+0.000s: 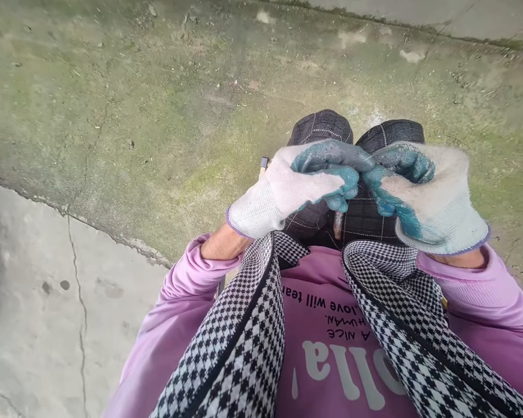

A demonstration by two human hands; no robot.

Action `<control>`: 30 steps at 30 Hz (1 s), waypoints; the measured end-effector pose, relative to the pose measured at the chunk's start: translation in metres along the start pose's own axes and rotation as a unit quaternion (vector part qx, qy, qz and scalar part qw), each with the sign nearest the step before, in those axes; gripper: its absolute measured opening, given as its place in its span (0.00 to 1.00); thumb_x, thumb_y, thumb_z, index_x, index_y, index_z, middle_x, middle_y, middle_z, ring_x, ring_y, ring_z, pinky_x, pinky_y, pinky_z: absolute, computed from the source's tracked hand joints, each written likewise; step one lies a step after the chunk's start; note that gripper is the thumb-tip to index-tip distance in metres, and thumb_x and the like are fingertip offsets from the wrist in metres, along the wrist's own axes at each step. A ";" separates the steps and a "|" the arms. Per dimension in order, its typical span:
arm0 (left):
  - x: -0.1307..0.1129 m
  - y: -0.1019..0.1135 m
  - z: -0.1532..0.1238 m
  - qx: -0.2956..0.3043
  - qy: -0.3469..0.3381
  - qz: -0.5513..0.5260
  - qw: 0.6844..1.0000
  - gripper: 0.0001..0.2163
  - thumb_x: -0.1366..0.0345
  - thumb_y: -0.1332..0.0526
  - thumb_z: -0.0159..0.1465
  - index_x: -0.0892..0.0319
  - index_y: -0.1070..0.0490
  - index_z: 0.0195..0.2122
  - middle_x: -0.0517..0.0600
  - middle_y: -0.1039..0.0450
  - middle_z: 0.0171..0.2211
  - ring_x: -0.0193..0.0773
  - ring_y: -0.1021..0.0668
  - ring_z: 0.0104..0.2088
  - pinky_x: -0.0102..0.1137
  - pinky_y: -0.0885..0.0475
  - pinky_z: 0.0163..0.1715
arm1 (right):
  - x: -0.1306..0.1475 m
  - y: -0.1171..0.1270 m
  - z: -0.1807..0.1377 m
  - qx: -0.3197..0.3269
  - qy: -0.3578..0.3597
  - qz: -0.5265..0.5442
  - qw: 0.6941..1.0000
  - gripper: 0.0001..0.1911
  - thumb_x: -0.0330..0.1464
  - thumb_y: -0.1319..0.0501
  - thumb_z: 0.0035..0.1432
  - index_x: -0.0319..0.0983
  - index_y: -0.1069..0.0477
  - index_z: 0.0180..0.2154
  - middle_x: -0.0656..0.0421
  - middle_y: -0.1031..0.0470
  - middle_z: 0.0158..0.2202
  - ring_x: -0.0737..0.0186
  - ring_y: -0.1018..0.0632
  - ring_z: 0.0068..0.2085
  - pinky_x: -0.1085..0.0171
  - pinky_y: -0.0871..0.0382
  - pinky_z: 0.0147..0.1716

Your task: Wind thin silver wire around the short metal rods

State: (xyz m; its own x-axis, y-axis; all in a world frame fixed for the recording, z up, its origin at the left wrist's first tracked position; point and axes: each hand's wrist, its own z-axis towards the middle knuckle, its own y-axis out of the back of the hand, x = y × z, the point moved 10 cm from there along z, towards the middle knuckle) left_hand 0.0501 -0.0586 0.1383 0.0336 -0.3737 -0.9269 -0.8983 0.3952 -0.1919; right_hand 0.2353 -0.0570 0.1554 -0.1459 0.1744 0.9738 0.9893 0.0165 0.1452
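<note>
Both hands wear white knit gloves with teal coated palms and fingers. My left hand (296,186) and my right hand (422,197) meet in front of my chest, above my knees in dark checked trousers (322,125). The fingers of both are curled and their fingertips touch at the middle. Whatever they pinch is too small or too hidden to make out. A small pale, rounded object (337,225) shows between my knees, just under my left fingers.
Mossy, cracked concrete ground (135,116) lies below and ahead, with a paler slab (35,302) at the lower left. A small dark-tipped object (264,164) pokes out beside my left glove. A houndstooth scarf (244,337) hangs over my purple shirt.
</note>
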 end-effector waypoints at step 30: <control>-0.010 -0.003 -0.004 -0.017 -0.081 0.169 0.982 0.17 0.71 0.28 0.70 0.54 0.13 0.59 0.51 0.07 0.53 0.47 0.06 0.55 0.44 0.08 0.65 | 0.007 0.014 -0.015 0.023 0.102 -0.170 0.980 0.10 0.32 0.27 0.62 0.51 0.06 0.39 0.64 0.05 0.39 0.49 0.05 0.40 0.51 0.08 0.43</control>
State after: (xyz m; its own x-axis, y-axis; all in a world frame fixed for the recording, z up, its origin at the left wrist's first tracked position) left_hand 0.0506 -0.0592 0.1496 -0.2020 -0.0871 -0.9755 -0.8843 0.4442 0.1435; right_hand 0.2477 -0.0699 0.1664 -0.4615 -0.0487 0.8858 0.8818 0.0841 0.4640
